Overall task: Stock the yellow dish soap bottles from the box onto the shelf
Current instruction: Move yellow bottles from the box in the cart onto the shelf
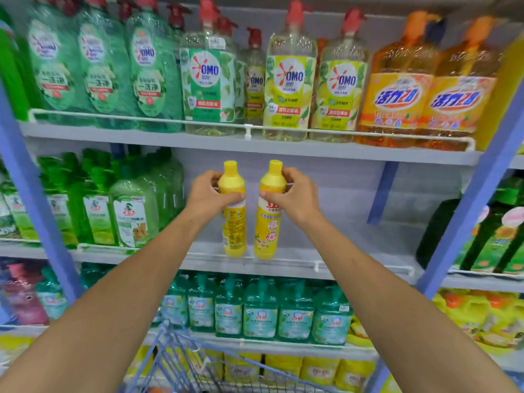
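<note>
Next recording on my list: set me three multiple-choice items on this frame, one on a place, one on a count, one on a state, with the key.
1. Where are the left yellow bottle and the right yellow bottle held?
A. At the middle shelf, right of the green bottles
B. On the top shelf among the orange bottles
C. Inside the cart

2. How many bottles does the right hand hold?
A. None
B. One
C. Two

3. What is the left hand doing?
A. Resting flat on the shelf
B. Pushing the cart
C. Keeping a bottle in its grip near the shoulder

Key: 1 A, both are upright in front of the middle shelf's back wall; 2 B, its fingers wrap only the right yellow bottle; 3 C, its fingers curl round the left yellow bottle.
</note>
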